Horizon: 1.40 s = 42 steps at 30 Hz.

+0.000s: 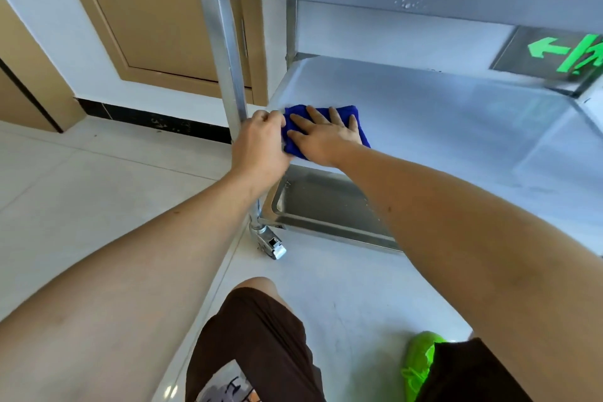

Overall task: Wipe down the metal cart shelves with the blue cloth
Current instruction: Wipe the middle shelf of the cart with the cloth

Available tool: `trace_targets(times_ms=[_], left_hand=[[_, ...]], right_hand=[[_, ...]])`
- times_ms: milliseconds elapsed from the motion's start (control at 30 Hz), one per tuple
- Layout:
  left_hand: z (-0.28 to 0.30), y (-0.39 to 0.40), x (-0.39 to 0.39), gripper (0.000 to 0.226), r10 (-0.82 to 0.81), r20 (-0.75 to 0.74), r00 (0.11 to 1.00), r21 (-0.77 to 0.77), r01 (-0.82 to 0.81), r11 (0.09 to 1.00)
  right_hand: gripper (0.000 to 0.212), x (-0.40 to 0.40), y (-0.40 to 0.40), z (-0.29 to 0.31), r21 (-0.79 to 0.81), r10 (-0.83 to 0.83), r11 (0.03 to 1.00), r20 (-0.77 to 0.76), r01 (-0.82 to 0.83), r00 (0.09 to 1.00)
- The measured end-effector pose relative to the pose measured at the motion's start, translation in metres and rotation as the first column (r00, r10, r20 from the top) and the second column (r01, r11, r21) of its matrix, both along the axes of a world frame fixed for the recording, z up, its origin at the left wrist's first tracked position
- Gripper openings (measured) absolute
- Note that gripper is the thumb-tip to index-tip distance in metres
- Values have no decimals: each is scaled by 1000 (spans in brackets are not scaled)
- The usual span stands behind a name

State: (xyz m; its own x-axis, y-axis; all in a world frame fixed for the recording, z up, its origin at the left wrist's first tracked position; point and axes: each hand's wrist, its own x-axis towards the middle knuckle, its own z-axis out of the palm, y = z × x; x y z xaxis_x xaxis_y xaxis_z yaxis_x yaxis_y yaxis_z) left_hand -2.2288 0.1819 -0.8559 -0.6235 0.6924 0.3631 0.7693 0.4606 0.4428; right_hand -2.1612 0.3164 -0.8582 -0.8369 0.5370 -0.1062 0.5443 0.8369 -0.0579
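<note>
fingers (326, 119) flat on blue cloth (354, 114), middle shelf (440, 114)

A building corridor: tiled floor (81, 192), tan doors (153, 10), green exit sign (564, 54) reflected in steel cart (424, 114)

Your cloth (326, 114) is deep blue against the pale silver-grey of the shelf (456, 127), and the cart's post (228, 52) and lower tray (326, 202) are the same bare steel colour. Behind them you see a tan door (146, 10), a white wall (65, 42) with a black skirting (146, 117), and a sign (561, 55) with green marks on grey. Your shorts (254, 343) are dark brown and your shoe (419, 362) is bright green, on an off-white tiled floor (81, 179)
</note>
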Motion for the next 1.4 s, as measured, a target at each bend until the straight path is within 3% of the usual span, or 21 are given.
trace_targets(times_ms=[267,567,800,967,1200,1400], left_hand=[[38,55,31,41,-84,5,996,-49,85,995],[20,151,115,36,-330,49,943,-82,333,939],[7,198,183,41,-519,39,854,-128,519,845],[-7,211,214,44,-613,31,790,-116,612,782],[-25,188,220,44,-742,-254,620,-181,723,666],[-24,188,225,38,-709,-173,684,-134,697,705]], right_hand=[[62,46,25,2,-39,-89,995,-32,87,996],[64,167,86,-2,-79,-347,937,-87,341,934],[63,280,145,-7,-35,-584,811,-91,584,807],[69,339,165,-9,-40,-739,670,-129,741,661],[67,368,153,-10,-123,-856,498,-227,859,464],[58,355,133,-14,-311,-892,404,-345,860,294]])
